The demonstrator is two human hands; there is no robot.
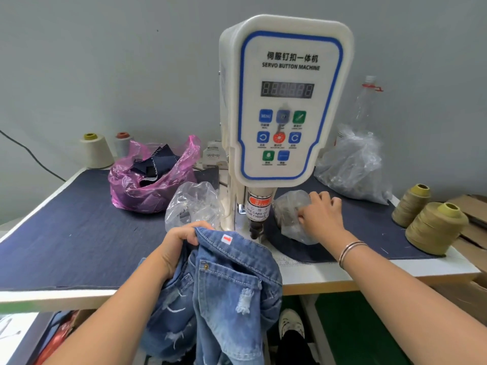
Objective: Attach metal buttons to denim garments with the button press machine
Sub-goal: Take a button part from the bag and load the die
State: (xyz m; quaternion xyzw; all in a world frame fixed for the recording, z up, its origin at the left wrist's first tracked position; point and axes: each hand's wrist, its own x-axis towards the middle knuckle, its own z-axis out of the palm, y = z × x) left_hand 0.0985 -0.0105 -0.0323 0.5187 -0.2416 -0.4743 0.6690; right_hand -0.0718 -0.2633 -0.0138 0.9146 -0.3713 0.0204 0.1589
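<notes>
While gripping the bunched collar of a denim jacket at the table's front edge, left hand, fingers curled tight around the cloth. Draped over that edge and hanging below it, most of the jacket; on the collar, a small red-and-white tag; on a pocket flap, one metal button already set.

Behind the jacket, near the middle of the table, upright: white press machine labelled "SERVO BUTTON MACHINE", with display and coloured keys.

Just right of the machine's ram, right hand, fingers bent into a small clear bag and pinching its plastic; whether anything from inside is held cannot be told. Thin bracelets on that wrist.

Left of the machine, another clear bag; behind it toward the back edge, a pink bag of dark fabric scraps. At the back-left corner, two thread cones. At the back right, a large clear bag and a plastic bottle. At the right edge, two olive thread spools.
</notes>
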